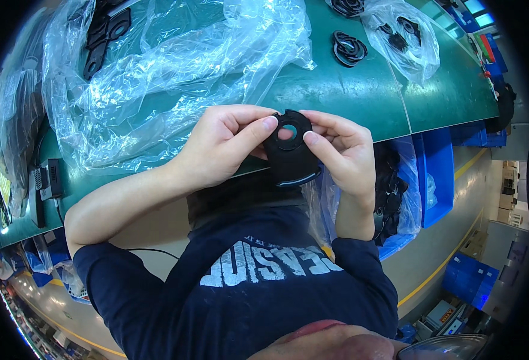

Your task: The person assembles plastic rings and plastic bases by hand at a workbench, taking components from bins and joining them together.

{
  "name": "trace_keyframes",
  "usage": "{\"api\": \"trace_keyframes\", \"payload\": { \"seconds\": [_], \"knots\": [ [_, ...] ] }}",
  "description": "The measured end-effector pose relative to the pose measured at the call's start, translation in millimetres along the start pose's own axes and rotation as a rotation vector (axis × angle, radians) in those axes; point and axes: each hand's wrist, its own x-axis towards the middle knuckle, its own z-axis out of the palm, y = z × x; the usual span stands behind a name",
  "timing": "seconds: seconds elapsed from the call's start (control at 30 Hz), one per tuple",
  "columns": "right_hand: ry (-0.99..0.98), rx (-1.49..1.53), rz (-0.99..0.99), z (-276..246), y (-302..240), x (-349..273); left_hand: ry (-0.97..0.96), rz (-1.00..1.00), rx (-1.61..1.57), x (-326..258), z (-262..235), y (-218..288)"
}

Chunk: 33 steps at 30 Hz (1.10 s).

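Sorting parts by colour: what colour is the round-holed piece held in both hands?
Black, seen best in the head view.

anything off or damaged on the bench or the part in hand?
Nothing stands out. The black plastic part held between the left hand and right hand shows no visible damage. Crumpled clear bags sprawl over the green bench, loose but nothing spilled.

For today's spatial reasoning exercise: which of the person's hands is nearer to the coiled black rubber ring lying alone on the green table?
Right. The right hand grips the black plastic part below the coiled black rubber ring; the left hand holds the part's other side, farther left.
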Motion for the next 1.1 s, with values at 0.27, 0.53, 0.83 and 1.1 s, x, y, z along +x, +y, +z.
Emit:
{"api": "trace_keyframes", "payload": {
  "seconds": [0.27, 0.53, 0.83, 1.1],
  "knots": [
    [0.187, 0.04, -0.038, -9.5, 0.8, -25.9, -0.2, 0.004, -0.059, 1.6, 7.1, 0.0],
    [0.331, -0.208, 0.329, -118.1, 71.5, -109.9, -0.198, -0.026, 0.024, -4.9, -0.1, 1.1],
    [1.283, -1.046, 0.656, -280.5, 212.7, -274.6, -0.144, -0.08, 0.024, 2.6, 6.7, -3.8],
    [0.89, -1.446, 0.485, -231.4, 231.8, -225.9, -0.149, -0.047, 0.093, -4.6, 8.7, 3.5]
  ]
}}
